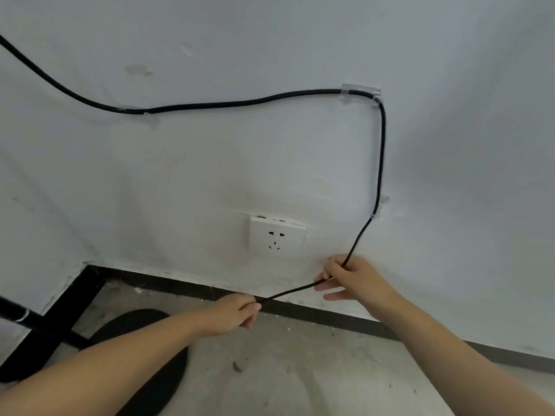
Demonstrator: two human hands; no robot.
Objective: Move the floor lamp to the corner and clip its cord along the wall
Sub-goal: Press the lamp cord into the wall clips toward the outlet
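Note:
A black cord [240, 103] runs along the white wall from the upper left, through a clear clip [133, 110], then a second clear clip [360, 93], where it bends downward. It passes a third clip [379, 208] and drops to my right hand [351, 279], which pinches it below and right of the socket. From there the cord stretches down-left to my left hand [240, 313], which is closed on its end. The lamp's black pole [27, 318] and round black base [141, 325] stand at the lower left, by the corner.
A white wall socket [277, 237] with nothing plugged in sits just left of my right hand. A black skirting strip [330, 318] runs along the foot of the wall. The floor is bare grey concrete [300, 370].

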